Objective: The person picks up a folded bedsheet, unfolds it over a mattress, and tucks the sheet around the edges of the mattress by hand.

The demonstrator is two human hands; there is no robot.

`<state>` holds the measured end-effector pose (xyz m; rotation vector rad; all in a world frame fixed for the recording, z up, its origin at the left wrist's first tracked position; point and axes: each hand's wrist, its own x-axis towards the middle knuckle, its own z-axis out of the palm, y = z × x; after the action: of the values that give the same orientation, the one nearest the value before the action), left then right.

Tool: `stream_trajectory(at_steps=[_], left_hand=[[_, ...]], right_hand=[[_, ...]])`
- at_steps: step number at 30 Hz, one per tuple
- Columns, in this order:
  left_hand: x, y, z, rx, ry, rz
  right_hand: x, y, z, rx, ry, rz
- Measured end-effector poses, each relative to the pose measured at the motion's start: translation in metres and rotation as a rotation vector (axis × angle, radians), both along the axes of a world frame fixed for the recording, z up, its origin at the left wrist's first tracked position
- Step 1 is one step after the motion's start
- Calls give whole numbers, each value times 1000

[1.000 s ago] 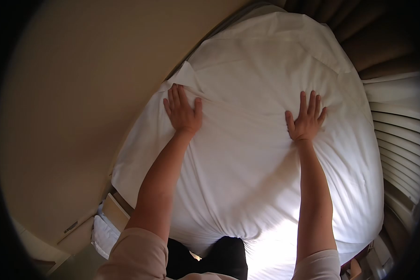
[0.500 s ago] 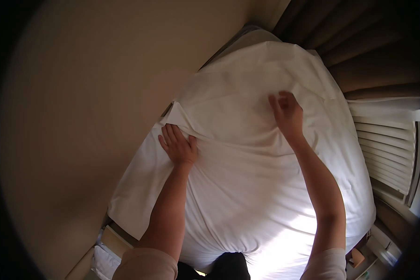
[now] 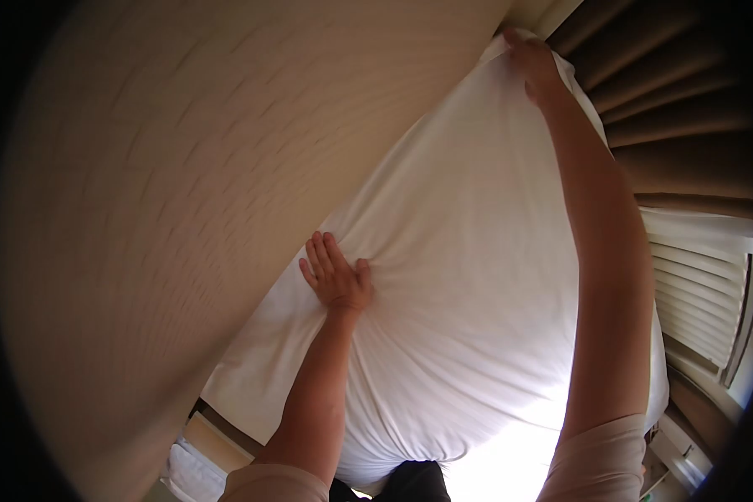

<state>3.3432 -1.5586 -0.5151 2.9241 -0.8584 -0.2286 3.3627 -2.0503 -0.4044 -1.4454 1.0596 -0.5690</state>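
Note:
A white bed sheet covers the mattress and runs in creases toward my knees. My left hand lies flat on it near the wall side, fingers stretched and thumb out to the right. Far off, at the bed's top corner, my right hand has its fingers closed on the sheet's edge. That hand is slightly blurred, and its fingertips are partly hidden. Between the two hands the cloth looks drawn fairly taut.
A beige wall borders the bed on the left. Brown curtains hang at the right, above a white radiator. Bright light falls on the sheet near my dark-clothed legs. White fabric lies at lower left.
My right hand has reached from mid-bed to the far corner, and the sheet now extends there, covering the grey part seen before. My left hand has shifted slightly right and nearer me.

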Motion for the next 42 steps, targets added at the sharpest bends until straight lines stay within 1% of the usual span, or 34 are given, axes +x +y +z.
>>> stream_trajectory(at_steps=[3, 6, 8, 9, 10, 11, 13, 15, 17, 19, 20, 22, 24, 25, 28, 31, 33, 35, 36, 37, 39, 40, 41, 42], left_hand=[[2, 3, -4, 21, -4, 11], [2, 5, -6, 30, -27, 18], [2, 4, -5, 47, -28, 16], [2, 3, -7, 40, -45, 15], [1, 4, -9, 30, -57, 12], [1, 4, -9, 19, -70, 10], [1, 2, -8, -8, -59, -6], [1, 3, -5, 0, -47, -2], [0, 3, -7, -6, -71, -10], [-1, 3, -9, -8, -97, -15], [-2, 1, -7, 4, -81, -8], [-2, 0, 0, 30, -51, 6], [-1, 3, -6, 13, -85, -2], [-1, 4, -9, 6, -102, -8], [-2, 5, -11, -5, -116, -11], [-2, 2, -7, 22, -86, -1], [-3, -1, -1, 24, -96, -9], [-4, -3, 2, 24, -90, -17], [-4, -4, 2, 19, -82, -17], [-3, -3, 4, 17, -77, -16], [-2, -7, 7, -15, -80, -7], [-2, -5, 7, -24, -78, -5], [-1, -4, 7, -9, -93, -5], [-1, -4, 5, 1, -104, -8]], right_hand=[[3, -1, 7, -241, 184, 72], [3, -3, -15, -133, 87, 94], [8, -17, -73, -314, 15, 193], [5, -23, -90, -408, -15, 239], [-4, 0, -82, -656, 108, 193], [-16, 41, -70, -903, 235, 146], [-56, 97, -52, -1064, 239, 212], [-110, 139, -17, -1013, 267, 306], [-161, 126, -19, -1072, 334, 192], [-187, 110, 25, -486, 793, 32], [-207, 94, 21, -544, 917, 99], [-240, 63, -9, -651, 1162, 237], [-246, 44, -43, -1084, 968, 207], [-242, 38, -50, -1291, 856, 190], [-213, 7, -55, -818, 1088, 180], [-191, -47, -81, -643, 1158, 281], [-186, -75, -97, -764, 1315, 602], [-197, -102, -137, -655, 1104, 570], [-206, -116, -171, -487, 818, 378], [-210, -127, -188, -315, 528, 192], [-208, -138, -182, -207, 565, 73], [-203, -129, -175, -144, 587, 15], [-197, -124, -166, -168, 650, 72], [-188, -113, -138, -197, 716, 124]])
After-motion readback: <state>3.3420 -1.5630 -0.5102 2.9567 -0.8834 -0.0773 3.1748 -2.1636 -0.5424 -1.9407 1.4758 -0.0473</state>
